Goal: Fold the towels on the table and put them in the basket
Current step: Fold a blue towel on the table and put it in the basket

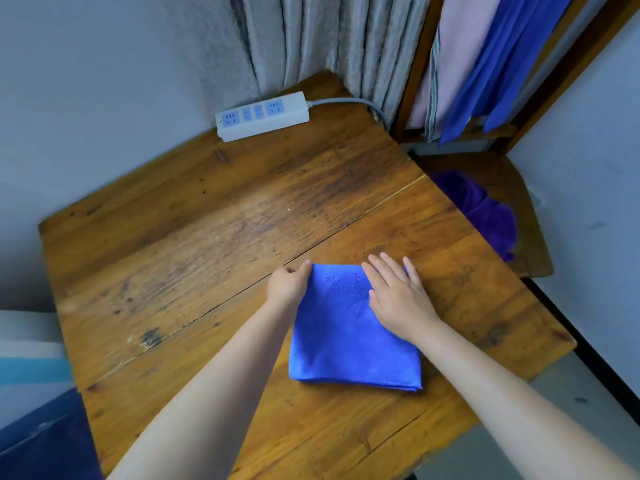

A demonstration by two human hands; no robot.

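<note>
Head view
Towel: a bright blue, square, fluffy microfibre towel [349, 327] lies folded flat on the near right part of the worn brown wooden worktop [207, 220], its layered edges showing along the near side.
Left hand: the left hand [289, 282] is at the towel's far left corner; its grip is closed, thumb and curled fingers pinching that corner.
Right hand: the right hand [398, 296] lies palm down on the towel's far right part; its grip is spread, fingers straight and slightly fanned, pressing the cloth, with the fingertips reaching the towel's far edge.
Arms: both bare forearms come in from the bottom edge, one on each side of the towel.
Worktop: a crack runs slantwise across the boards, passing just beyond the towel's far left corner.
Power strip: a white oblong power strip with blue sockets [262, 116] sits at the far corner of the worktop, well apart from the towel, and its grey cable [346, 101] runs off to the right.
Purple cloth: a crumpled purple cloth [481, 209] lies on a wooden chair seat [533, 244] beside the worktop's right edge.
Background: a grey curtain [329, 43] hangs behind the worktop, with pink and blue fabrics [485, 57] draped over the chair back at the upper right.
Basket: I cannot tell where it is.
</note>
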